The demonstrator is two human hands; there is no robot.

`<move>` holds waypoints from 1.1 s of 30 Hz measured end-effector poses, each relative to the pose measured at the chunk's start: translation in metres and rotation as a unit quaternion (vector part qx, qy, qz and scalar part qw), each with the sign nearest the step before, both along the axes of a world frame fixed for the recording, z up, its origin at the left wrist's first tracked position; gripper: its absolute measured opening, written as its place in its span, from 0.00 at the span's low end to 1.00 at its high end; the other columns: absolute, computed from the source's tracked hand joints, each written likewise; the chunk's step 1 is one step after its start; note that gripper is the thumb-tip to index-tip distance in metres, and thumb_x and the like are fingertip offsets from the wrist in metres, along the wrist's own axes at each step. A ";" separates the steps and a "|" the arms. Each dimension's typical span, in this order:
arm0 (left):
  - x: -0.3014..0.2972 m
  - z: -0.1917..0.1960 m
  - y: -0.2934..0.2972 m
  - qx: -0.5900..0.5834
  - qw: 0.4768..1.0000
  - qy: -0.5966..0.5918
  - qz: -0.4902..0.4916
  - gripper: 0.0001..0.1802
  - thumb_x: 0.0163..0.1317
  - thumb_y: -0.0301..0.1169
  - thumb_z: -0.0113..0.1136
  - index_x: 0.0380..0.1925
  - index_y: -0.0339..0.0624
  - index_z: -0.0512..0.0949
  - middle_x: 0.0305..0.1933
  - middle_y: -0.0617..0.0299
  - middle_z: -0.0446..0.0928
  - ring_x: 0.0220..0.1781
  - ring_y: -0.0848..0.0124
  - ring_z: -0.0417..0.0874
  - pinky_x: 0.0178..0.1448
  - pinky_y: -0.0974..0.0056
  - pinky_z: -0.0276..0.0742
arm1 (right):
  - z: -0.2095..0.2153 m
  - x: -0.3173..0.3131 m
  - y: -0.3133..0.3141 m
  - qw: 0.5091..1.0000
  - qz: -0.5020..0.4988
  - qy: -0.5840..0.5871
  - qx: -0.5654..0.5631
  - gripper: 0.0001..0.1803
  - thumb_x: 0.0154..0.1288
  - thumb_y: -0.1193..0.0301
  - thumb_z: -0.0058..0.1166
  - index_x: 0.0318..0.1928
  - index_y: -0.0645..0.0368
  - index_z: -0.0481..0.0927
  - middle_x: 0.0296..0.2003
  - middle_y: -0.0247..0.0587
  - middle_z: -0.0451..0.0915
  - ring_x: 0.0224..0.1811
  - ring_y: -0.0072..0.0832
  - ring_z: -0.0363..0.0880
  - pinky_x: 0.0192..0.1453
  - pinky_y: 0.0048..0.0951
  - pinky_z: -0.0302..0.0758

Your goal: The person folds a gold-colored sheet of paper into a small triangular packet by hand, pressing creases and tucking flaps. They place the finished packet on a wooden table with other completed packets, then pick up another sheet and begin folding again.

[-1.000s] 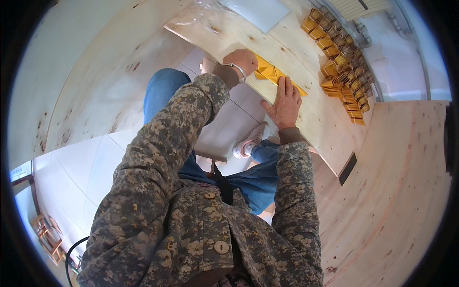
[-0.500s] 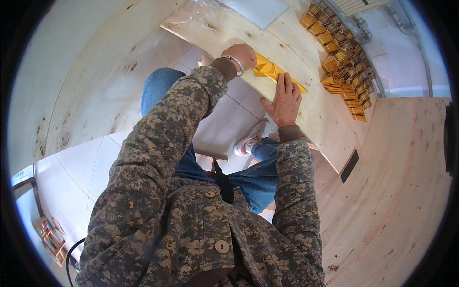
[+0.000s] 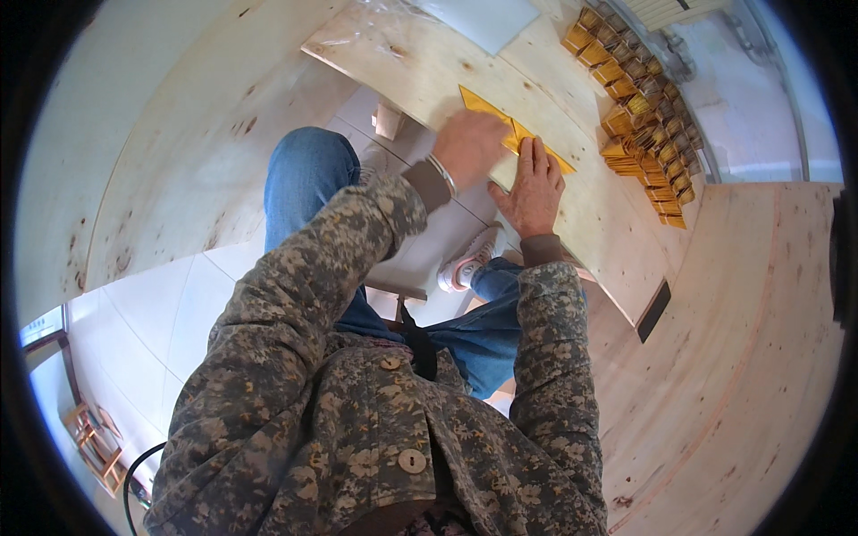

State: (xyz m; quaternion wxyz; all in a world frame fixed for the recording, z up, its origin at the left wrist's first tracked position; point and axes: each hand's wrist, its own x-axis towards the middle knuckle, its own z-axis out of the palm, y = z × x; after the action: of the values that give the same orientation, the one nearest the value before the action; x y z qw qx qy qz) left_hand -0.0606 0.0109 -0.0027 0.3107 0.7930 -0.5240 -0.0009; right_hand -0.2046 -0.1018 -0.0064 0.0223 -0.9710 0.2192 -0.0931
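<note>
A folded strip of shiny gold paper (image 3: pixel 547 152) lies slantwise on the wooden tabletop near its front edge, its far-left end tapering to a point. My right hand (image 3: pixel 532 192) rests with outstretched fingers flat on the paper's right part, the thumb spread to the left. At the middle of the strip is my left hand (image 3: pixel 469 147), smeared by motion, with a bracelet at its wrist. It covers part of the paper's near edge, and its fingers cannot be made out.
Rows of folded gold paper pieces (image 3: pixel 639 112) stand packed together at the table's back right. A pale sheet (image 3: pixel 487 20) and clear plastic film (image 3: pixel 366 20) lie at the far side. Below the tabletop (image 3: pixel 617 232) are my knees and a tiled floor (image 3: pixel 411 223).
My left hand has moved from the paper's far-left end toward me and to the right, baring that pointed end. My right hand has stayed in place.
</note>
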 end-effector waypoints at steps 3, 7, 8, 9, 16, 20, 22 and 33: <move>-0.031 -0.007 0.005 0.018 0.995 -0.079 -0.058 0.40 0.64 0.54 0.56 0.66 0.34 0.67 0.69 0.47 0.68 0.74 0.55 0.64 0.77 0.50 0.53 | -0.004 -0.001 -0.004 0.999 0.019 -0.017 -0.022 0.55 0.47 0.57 0.70 0.74 0.59 0.57 0.73 0.49 0.58 0.71 0.49 0.58 0.73 0.48 0.55; -0.036 -0.014 0.010 0.081 0.995 -0.060 -0.028 0.47 0.65 0.60 0.51 0.71 0.33 0.59 0.76 0.46 0.58 0.79 0.57 0.54 0.81 0.46 0.41 | -0.005 -0.003 -0.004 0.999 0.020 -0.030 -0.010 0.53 0.48 0.59 0.68 0.74 0.58 0.58 0.73 0.48 0.58 0.71 0.50 0.59 0.73 0.49 0.56; -0.034 -0.014 0.011 0.090 0.993 -0.074 -0.007 0.48 0.65 0.61 0.50 0.72 0.33 0.59 0.77 0.47 0.57 0.80 0.57 0.53 0.81 0.45 0.40 | -0.005 -0.002 -0.004 0.999 0.022 -0.033 -0.005 0.52 0.48 0.60 0.68 0.73 0.58 0.58 0.73 0.48 0.58 0.70 0.50 0.59 0.72 0.49 0.56; -0.033 -0.013 0.012 0.094 0.994 -0.064 -0.005 0.48 0.65 0.61 0.50 0.71 0.33 0.59 0.77 0.47 0.57 0.80 0.57 0.53 0.81 0.44 0.40 | -0.005 -0.002 -0.003 0.999 0.017 -0.027 -0.008 0.52 0.49 0.59 0.68 0.73 0.58 0.58 0.73 0.48 0.58 0.70 0.50 0.59 0.72 0.49 0.56; -0.025 -0.012 0.017 0.102 0.993 -0.053 0.024 0.49 0.63 0.64 0.51 0.71 0.34 0.61 0.76 0.47 0.58 0.79 0.57 0.53 0.81 0.45 0.39 | -0.003 -0.001 -0.002 0.999 0.015 -0.027 -0.017 0.52 0.50 0.56 0.68 0.73 0.58 0.58 0.73 0.49 0.59 0.71 0.50 0.59 0.72 0.50 0.56; -0.020 -0.013 0.020 0.081 0.996 -0.036 0.016 0.49 0.61 0.64 0.53 0.70 0.34 0.62 0.76 0.47 0.59 0.79 0.56 0.54 0.80 0.45 0.40 | -0.002 -0.002 -0.002 1.000 0.016 -0.014 -0.014 0.52 0.51 0.54 0.68 0.74 0.57 0.58 0.73 0.48 0.58 0.71 0.50 0.58 0.73 0.51 0.56; -0.018 -0.013 0.020 0.067 0.997 -0.031 0.015 0.49 0.60 0.63 0.55 0.69 0.34 0.63 0.76 0.46 0.59 0.79 0.56 0.55 0.80 0.45 0.41 | -0.001 -0.001 -0.002 1.000 0.004 0.000 -0.013 0.51 0.52 0.55 0.67 0.74 0.57 0.58 0.73 0.48 0.59 0.71 0.50 0.58 0.73 0.50 0.56; 0.011 -0.010 -0.016 0.016 0.987 -0.089 -0.136 0.44 0.65 0.60 0.52 0.70 0.37 0.63 0.77 0.49 0.58 0.78 0.57 0.57 0.80 0.50 0.49 | 0.006 0.001 0.002 0.999 -0.019 0.012 0.026 0.55 0.47 0.58 0.71 0.74 0.56 0.58 0.73 0.46 0.59 0.71 0.49 0.58 0.73 0.50 0.57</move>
State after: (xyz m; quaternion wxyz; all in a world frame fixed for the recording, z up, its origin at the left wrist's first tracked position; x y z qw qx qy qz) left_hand -0.0493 -0.0053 -0.0123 0.2465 0.7163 -0.6525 0.0191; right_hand -0.2036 -0.1001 -0.0005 0.0431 -0.9667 0.2406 -0.0765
